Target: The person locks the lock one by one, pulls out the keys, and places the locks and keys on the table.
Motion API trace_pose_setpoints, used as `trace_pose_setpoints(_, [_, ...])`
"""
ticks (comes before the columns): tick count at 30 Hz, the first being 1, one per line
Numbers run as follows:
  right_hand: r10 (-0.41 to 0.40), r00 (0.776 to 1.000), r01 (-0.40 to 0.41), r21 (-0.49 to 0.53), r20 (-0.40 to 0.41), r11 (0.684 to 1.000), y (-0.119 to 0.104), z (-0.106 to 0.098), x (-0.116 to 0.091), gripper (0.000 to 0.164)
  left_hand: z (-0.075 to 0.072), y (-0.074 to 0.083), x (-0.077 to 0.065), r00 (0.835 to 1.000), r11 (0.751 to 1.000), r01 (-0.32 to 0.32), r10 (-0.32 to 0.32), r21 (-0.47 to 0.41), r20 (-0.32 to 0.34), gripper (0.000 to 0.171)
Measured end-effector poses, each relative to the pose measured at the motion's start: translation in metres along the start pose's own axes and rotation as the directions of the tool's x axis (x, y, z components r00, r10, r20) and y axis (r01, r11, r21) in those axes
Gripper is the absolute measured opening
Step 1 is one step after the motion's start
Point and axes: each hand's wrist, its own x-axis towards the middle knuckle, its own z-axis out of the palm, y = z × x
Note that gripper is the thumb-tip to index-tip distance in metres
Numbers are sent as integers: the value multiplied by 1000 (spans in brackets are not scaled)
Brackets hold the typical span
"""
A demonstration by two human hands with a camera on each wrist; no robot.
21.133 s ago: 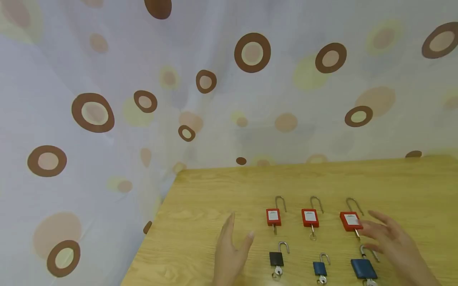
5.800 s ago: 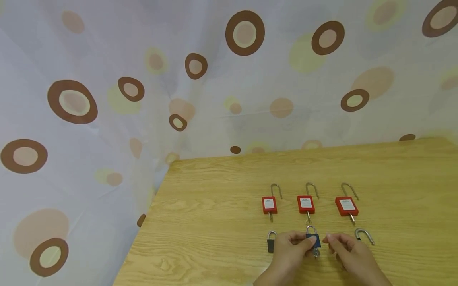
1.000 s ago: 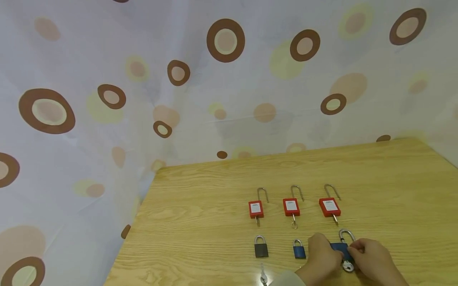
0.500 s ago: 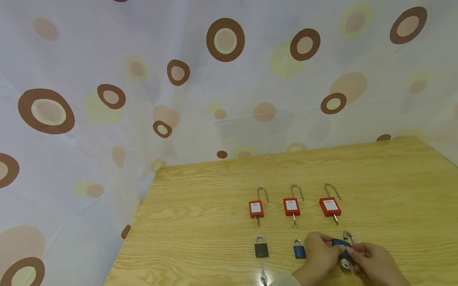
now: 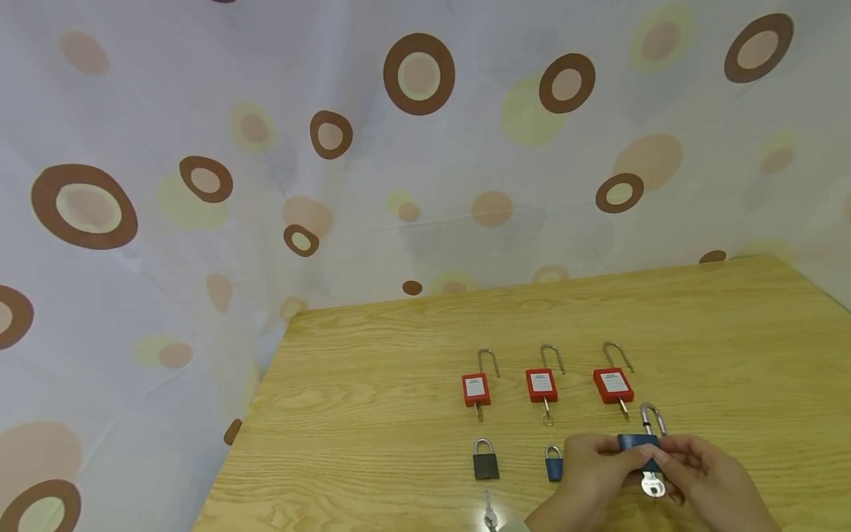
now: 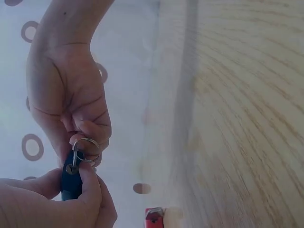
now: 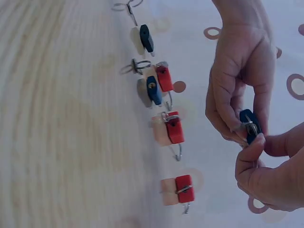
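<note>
In the head view my left hand (image 5: 592,473) pinches the left side of a large blue padlock (image 5: 637,442). My right hand (image 5: 708,473) grips its right side, with the thumbs close together on the front. The padlock's steel shackle (image 5: 646,417) stands raised at the top. A silver key (image 5: 653,484) sits in its bottom, and the left wrist view shows a key ring (image 6: 87,151) there. The small blue padlock (image 5: 553,469), partly behind my left hand, has its shackle down. Left of it lies a black padlock (image 5: 485,465), shackle also down, with a loose key (image 5: 490,515) below.
Behind lie three red padlocks in a row: left (image 5: 476,389), middle (image 5: 541,386) and right (image 5: 614,386). Their shackles are raised and keys stick out below. The wooden table (image 5: 372,414) ends at a dotted curtain (image 5: 492,148) behind and on the left.
Both hands have gone from the small blue padlock to the large one, which has just turned and lifted. The black and small blue padlocks' shackles, raised at first, are down.
</note>
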Motion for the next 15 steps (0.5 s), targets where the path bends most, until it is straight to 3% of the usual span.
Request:
trace_pose_setpoints(4, [-39,999,39,-22,6,999,-6,-1,-4,47,-8,4,-6,1000,1000,25,-25,-8,15,9])
trace_pose_setpoints(7, [-106,994,102,-117,-31,988,-11,-2,-4,44,-14,4,-9,999,1000,31,-31,2,18,8])
trace_pose_setpoints(11, [-198,975,162,-286,-99,944,-21,-5,0,43,-20,0,-12,999,997,12,-14,82,32,8])
trace_pose_setpoints(15, [-225,969,175,-359,-101,917,-28,-4,6,39,-23,-5,-14,999,982,-11,2,190,46,8])
